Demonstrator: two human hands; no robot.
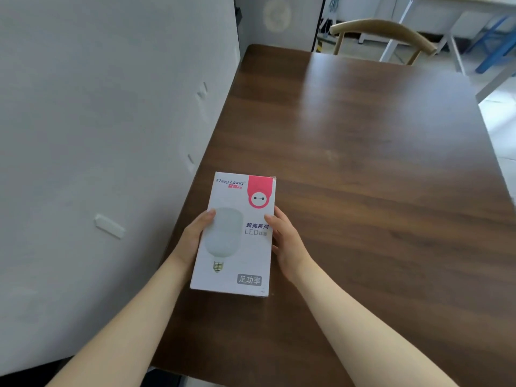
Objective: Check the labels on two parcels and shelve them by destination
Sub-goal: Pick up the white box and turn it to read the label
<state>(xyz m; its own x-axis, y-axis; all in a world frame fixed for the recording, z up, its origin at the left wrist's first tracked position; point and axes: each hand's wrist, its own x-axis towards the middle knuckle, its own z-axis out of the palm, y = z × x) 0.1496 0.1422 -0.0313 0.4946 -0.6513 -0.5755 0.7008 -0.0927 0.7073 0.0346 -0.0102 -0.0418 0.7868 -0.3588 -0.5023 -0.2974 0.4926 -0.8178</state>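
Observation:
A white LED bulb box [237, 247] with a pink corner and a printed bulb picture faces up toward me, above the left side of the brown wooden table [363, 177]. My left hand [195, 236] grips its left long edge, thumb on the printed face. My right hand [284, 238] grips the right long edge, thumb on top. Whether the box rests on the table or is lifted slightly, I cannot tell. No second parcel is in view.
A grey wall [111, 135] runs along the table's left edge. A wooden chair [382, 32] stands at the far end. White and blue furniture frames [480, 43] stand on the floor at the back right.

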